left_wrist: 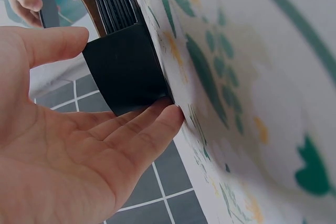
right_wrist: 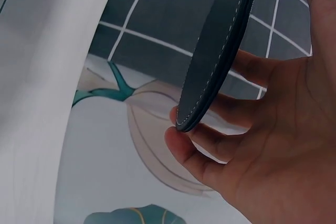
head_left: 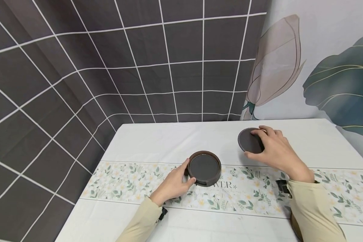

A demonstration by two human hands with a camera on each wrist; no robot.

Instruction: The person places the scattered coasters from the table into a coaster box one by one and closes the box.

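A round, dark coaster holder stands on the floral band of the tablecloth, a dark coaster lying on top inside its rim. Through the slot in the holder's side, the left wrist view shows several stacked coaster edges. My left hand grips the holder's left side between thumb and fingers. Farther right, my right hand holds a single round coaster tilted above the table. Pale stitching runs round that coaster in the right wrist view, with fingertips at its edge.
A white tablecloth with a flower-printed band covers the table. Behind it hang a dark grid-patterned curtain and a pale leaf-printed cloth. A brown rounded object shows partly beside the right sleeve.
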